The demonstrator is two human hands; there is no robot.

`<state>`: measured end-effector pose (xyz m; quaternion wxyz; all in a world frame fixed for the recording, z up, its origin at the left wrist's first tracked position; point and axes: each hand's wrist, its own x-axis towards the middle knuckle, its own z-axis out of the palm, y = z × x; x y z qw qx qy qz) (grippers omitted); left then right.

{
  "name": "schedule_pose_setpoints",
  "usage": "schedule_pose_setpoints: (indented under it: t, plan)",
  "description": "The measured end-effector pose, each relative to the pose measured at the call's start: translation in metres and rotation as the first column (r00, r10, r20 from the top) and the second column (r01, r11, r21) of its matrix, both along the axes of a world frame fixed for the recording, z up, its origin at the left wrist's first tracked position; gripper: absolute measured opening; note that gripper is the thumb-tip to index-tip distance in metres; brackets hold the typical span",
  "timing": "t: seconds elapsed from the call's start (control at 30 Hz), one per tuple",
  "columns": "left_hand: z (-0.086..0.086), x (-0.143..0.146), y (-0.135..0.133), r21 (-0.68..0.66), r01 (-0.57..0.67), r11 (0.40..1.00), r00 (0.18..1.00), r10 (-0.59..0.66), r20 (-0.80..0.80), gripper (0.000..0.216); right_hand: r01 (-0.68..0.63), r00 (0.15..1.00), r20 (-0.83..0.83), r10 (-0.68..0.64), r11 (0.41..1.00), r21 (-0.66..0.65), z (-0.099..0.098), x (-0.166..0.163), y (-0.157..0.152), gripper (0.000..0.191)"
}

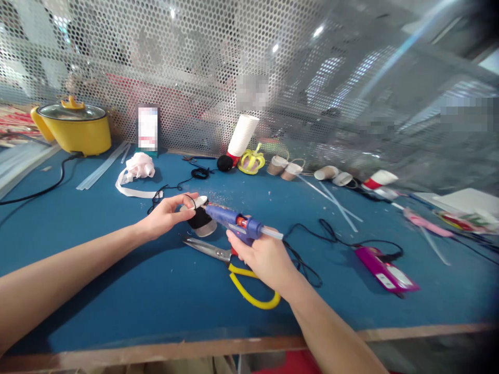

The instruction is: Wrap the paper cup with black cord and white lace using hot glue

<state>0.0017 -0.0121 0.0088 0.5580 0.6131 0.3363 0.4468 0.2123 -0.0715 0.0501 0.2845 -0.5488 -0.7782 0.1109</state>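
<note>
My right hand [262, 255] is closed round the grip of a blue hot glue gun [234, 222]. Its nozzle points left at a small cup wrapped in black [199, 221]. My left hand [166, 214] pinches that cup by its white rim and holds it tilted just above the blue table [117, 291]. A thin black cord runs from the cup back across the table. Scissors with yellow handles [249, 293] lie under my right hand, blades pointing left.
At the back left a yellow electric pot [72, 127] stands with its cable. Along the perforated metal screen [249, 62] sit a white ribbon flower [139, 166], a stack of paper cups [242, 136], a yellow crown [251, 161] and small cup baskets [284, 167]. A pink device [384, 269] lies right, near clear glue sticks [335, 201].
</note>
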Motion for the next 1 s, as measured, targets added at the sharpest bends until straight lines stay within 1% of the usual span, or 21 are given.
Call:
schedule_pose_setpoints:
  t: [0.1, 0.27, 0.4, 0.6, 0.77, 1.0]
  plan:
    - [-0.0006, -0.0003, 0.0001, 0.017, -0.007, 1.000, 1.000, 0.008, -0.017, 0.026, 0.001, 1.000, -0.003, -0.001, 1.000, -0.023, -0.0007, -0.0001, -0.0012, 0.013]
    - [-0.0013, -0.0006, 0.0008, 0.024, 0.006, 1.000, 1.000, -0.005, -0.020, 0.024, 0.014, 1.000, -0.018, -0.015, 1.000, -0.026, -0.0014, 0.0005, -0.0021, 0.011]
    - [-0.0008, -0.0011, 0.0005, 0.042, 0.014, 0.999, 1.000, -0.013, -0.019, 0.023, -0.003, 1.000, -0.026, 0.001, 0.999, -0.054, -0.0023, -0.0010, -0.0027, 0.013]
    - [-0.0015, -0.0024, 0.0011, 0.022, 0.032, 0.999, 0.999, -0.032, -0.010, 0.022, 0.046, 0.998, -0.035, -0.047, 0.998, -0.040, 0.0006, 0.0034, 0.0023, 0.018]
    - [-0.0014, -0.0032, 0.0014, 0.017, 0.040, 0.999, 0.999, -0.040, -0.006, 0.022, 0.032, 0.998, -0.045, -0.035, 0.997, -0.070, 0.0017, 0.0046, 0.0030, 0.022]
    - [-0.0014, -0.0030, 0.0015, 0.022, 0.054, 0.998, 0.998, -0.054, 0.010, 0.021, 0.021, 0.998, -0.053, -0.024, 0.999, -0.049, 0.0006, 0.0023, 0.0005, 0.021]
